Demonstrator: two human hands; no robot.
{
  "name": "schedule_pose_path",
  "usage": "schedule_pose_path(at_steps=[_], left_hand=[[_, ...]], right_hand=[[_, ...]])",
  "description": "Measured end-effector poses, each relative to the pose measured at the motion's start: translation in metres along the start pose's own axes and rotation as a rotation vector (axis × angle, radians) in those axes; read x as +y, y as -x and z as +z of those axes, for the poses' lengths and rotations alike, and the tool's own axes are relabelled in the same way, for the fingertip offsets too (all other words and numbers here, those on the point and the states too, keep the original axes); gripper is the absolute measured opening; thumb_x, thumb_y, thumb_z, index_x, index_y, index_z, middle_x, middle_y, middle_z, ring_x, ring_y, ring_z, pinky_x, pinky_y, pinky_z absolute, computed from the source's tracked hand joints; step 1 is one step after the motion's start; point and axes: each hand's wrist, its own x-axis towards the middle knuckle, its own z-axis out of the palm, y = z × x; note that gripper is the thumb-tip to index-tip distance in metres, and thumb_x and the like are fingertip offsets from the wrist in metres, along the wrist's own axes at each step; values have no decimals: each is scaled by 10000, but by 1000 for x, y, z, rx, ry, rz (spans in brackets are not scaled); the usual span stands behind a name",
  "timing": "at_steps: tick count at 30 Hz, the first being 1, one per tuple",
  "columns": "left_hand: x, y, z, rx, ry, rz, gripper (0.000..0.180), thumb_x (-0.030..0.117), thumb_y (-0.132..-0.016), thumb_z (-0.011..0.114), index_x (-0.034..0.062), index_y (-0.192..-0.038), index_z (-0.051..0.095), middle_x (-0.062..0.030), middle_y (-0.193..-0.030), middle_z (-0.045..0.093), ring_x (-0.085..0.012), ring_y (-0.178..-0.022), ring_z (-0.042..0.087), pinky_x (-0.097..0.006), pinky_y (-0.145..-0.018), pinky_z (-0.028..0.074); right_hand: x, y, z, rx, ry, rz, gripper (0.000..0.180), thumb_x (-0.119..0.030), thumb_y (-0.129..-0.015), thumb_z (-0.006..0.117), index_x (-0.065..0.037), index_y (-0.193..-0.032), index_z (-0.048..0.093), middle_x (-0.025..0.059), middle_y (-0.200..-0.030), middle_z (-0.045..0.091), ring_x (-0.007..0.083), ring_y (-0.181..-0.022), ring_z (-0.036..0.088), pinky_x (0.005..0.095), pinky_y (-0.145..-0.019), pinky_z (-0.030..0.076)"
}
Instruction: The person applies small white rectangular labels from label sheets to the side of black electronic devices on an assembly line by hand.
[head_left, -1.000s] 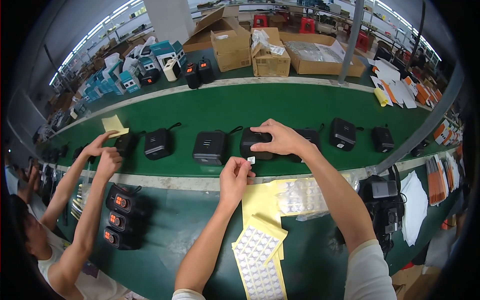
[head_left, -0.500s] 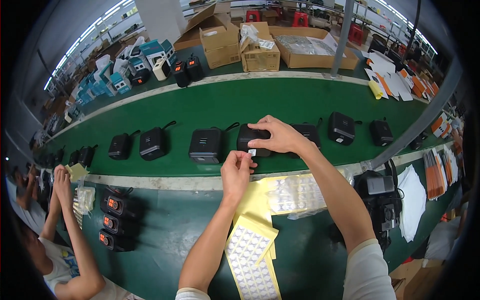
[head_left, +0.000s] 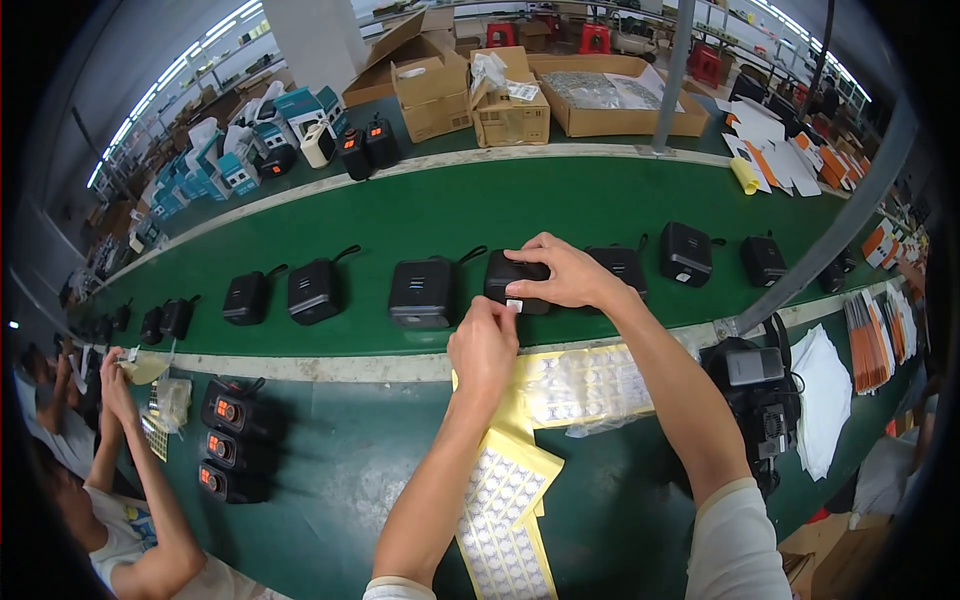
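Observation:
A black box-shaped device [head_left: 497, 268] sits on the green conveyor belt [head_left: 420, 205] in front of me. My right hand [head_left: 568, 276] grips it from the right, its thumb across the near side and its fingers over the top. At the device's lower near side, my left hand [head_left: 483, 348] pinches a small white sticker [head_left: 514, 304] against it; the fingertips are partly hidden. Below my hands, yellow-backed sheets of round-printed stickers [head_left: 505, 510] lie on the green bench, one of them under clear plastic.
Similar devices with strap loops [head_left: 422, 293] line the belt on both sides. Several black units with orange lights [head_left: 228, 412] stand at left, near a co-worker's hands [head_left: 118, 390]. A metal post [head_left: 850, 245] and a black machine [head_left: 752, 400] are at right. Cardboard boxes [head_left: 432, 100] stand beyond the belt.
The devices have shifted slightly right in view. My left hand has moved a little right and up, closer against the sticker, while my right hand keeps its hold.

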Motion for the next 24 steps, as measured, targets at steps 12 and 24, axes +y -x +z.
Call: schedule_pose_path(at_steps=[12,24], left_hand=[[-12,59,-91,-510,48,722,244,253,-837,682,35,-918,611,-153,-872,626,-331,-927,587,-426,-819,464],[-41,76,-141,-415,238,224,216,199,-875,662,-12,-839,630,-178,-819,620,-276,-741,591,-369,-669,467]], right_hand=[[-10,45,15,298,347,-209,618,-368,-831,698,-89,-1348,505,259,-1406,357,415,-1325,347,453,-1103,316],[-116,93,70,-235,-92,-79,321,-329,-855,682,-48,-999,624,116,-902,661,322,-867,640,402,-751,493]])
